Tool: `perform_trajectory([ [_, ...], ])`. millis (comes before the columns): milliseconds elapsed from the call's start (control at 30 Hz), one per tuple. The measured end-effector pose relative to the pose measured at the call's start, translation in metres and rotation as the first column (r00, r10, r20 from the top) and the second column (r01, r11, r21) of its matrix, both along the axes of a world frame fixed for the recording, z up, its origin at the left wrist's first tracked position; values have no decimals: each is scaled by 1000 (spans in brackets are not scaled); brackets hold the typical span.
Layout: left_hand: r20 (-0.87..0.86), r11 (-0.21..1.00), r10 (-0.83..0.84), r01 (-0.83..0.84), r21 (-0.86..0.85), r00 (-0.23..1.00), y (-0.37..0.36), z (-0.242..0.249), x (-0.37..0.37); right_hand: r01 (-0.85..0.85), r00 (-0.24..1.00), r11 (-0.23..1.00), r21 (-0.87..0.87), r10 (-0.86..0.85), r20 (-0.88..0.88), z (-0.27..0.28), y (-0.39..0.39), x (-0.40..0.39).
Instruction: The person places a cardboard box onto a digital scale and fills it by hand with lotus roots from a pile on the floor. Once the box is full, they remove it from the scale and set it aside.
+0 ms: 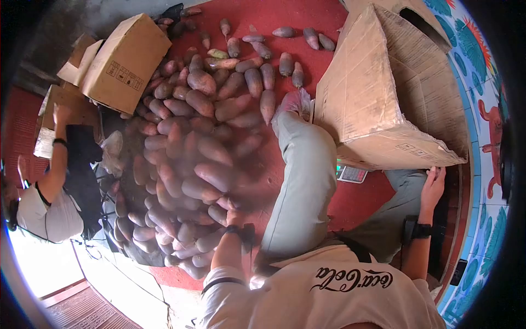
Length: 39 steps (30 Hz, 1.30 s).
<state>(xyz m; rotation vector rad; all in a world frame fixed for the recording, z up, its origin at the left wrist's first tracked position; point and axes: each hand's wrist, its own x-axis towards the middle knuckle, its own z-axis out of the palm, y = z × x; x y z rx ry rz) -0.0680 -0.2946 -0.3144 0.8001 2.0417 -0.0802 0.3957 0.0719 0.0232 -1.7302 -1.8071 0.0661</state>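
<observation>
A big heap of long reddish-brown root vegetables (211, 148) lies to my left, soil-dulled and pink in places. At its near edge my left hand (235, 217) reaches down against a root (218, 214). Haze and the small size of the hand hide how its fingers lie. On my right a large cardboard box (356, 88) stands tilted, its open side facing right. My right hand (433, 189) grips the near lower edge of this box with its fingertips. Partly covered by the box is a digital scale (351, 174) with a green-lit display and keypad.
Another person (52, 192) at far left has a hand (62, 113) at a smaller box (49, 120). Another carton (123, 66) leans by the heap. Loose roots (286, 64) lie on the red floor (257, 13). A patterned tile wall (476, 71) borders the right.
</observation>
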Motion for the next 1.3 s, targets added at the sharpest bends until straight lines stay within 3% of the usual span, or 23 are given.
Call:
perform_trajectory([
  [167,45,955,289,-291,47,956,-1,-30,3,-37,999,997,62,37,5,-3,1,1],
  [233,65,871,481,-485,77,874,2,-33,5,-36,999,998,60,35,17,-3,0,0],
  [333,-29,857,514,-515,-20,857,18,-5,6,9,999,1000,18,-9,36,1,0,-2],
  [400,-39,756,653,-654,-37,756,30,24,6,26,999,1000,2,-26,48,2,-1,-3],
  [500,-34,722,690,-691,-46,723,26,-4,-3,6,999,999,38,-7,49,0,-1,-2],
  [600,108,791,612,-605,-96,783,20,-34,-5,-8,998,999,41,5,56,3,-3,-7],
  [633,31,898,436,-433,-83,899,32,-23,4,-3,998,999,41,1,56,3,-3,-9],
  [700,57,986,169,-168,-18,984,55,-1,20,13,998,999,42,-15,60,3,-3,-9],
  [833,123,985,-124,106,139,985,91,20,48,-10,1000,999,40,9,14,1,-2,-6],
  [1167,94,944,-291,270,187,952,106,20,56,3,999,999,33,-4,52,0,-3,0],
  [1300,7,916,-350,341,210,937,100,9,58,-4,997,1000,29,2,72,1,-4,-1],
])
